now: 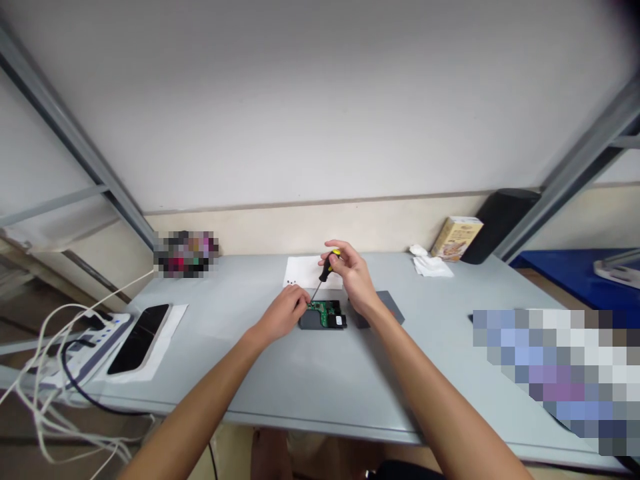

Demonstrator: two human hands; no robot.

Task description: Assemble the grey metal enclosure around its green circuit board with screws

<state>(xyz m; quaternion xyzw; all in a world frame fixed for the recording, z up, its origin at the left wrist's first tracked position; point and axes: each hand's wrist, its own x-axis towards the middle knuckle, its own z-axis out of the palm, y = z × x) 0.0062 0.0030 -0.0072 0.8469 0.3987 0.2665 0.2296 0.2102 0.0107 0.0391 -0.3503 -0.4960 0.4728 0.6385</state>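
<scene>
A small dark-grey slab-shaped device with an exposed green circuit board is found flat on the grey desk, about midway between the side edges and nearer the far edge than the near one. The left hand is laid against its left end, fingers curled, apparently so that the device is kept from turning. A yellow-and-black-handled screwdriver is gripped at the top by the closed fingers of the right hand, its shaft slanted down to the board's left part (the tip itself cannot be made out). A grey flat cover lies just right of the device, a white sheet of paper behind it. Open desk remains toward the near edge; a black phone occupies the left edge.
</scene>
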